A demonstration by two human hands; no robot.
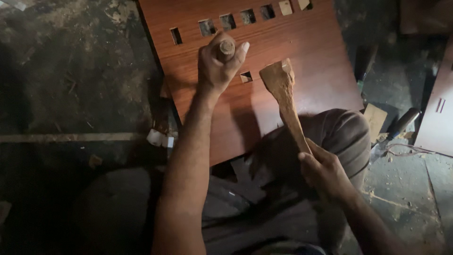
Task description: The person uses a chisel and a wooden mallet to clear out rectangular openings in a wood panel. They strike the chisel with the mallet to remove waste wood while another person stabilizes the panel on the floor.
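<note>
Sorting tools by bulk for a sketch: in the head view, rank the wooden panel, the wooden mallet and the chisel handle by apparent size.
1. Wooden panel
2. Wooden mallet, held in the right hand
3. Chisel handle, mostly hidden in the left hand

arms: bare, no sleeves; legs: grey-brown trousers [342, 134]; wrists: no watch or bands

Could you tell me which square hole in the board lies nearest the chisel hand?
The lone hole just right of the left hand, below the top row of holes.
</note>
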